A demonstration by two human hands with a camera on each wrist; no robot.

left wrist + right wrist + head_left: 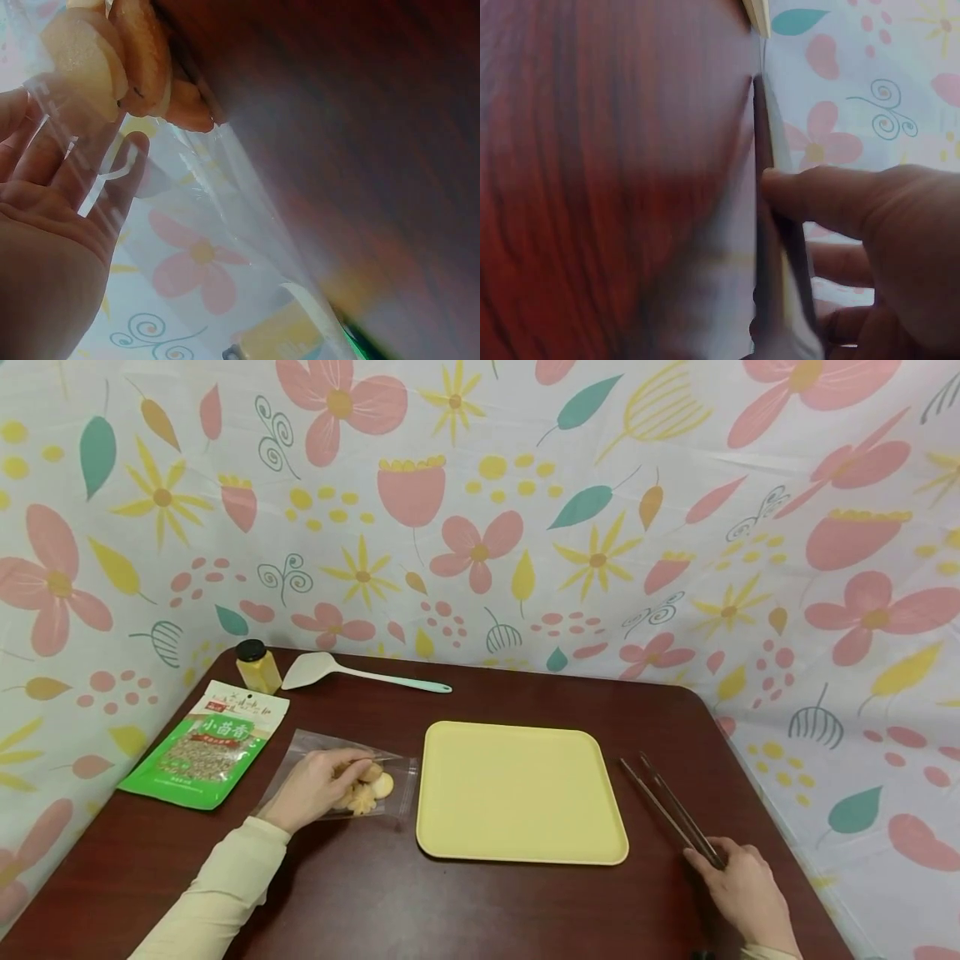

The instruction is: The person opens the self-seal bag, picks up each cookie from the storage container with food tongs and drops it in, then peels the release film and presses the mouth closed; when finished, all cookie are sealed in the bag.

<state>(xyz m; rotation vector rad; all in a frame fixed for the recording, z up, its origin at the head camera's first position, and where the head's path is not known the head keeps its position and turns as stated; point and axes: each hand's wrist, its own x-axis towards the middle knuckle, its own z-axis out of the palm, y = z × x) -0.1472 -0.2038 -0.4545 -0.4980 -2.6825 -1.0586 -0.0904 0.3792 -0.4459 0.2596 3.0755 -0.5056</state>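
My left hand (322, 783) is over a clear plastic bag (311, 743) on the left side of the table, its thumb and fingers pinching the film near the biscuits. Inside show a round pale biscuit (382, 786) and a flower-shaped biscuit (363, 800). The left wrist view has the film across the left hand's fingers (49, 157), with browned biscuits (142, 60) just above them. At the table's right side my right hand (746, 889) holds metal tongs (671, 806) near their rear end. Their two arms stand slightly apart, tips pointing away, with nothing between them.
A yellow tray (521, 793) lies mid-table between the hands. Left of the plastic bag is a green-and-white seed packet (206, 747). Behind it stand a black-capped jar (258, 668) and a white spatula (352, 672). Flowered cloth (480, 527) hangs along the back.
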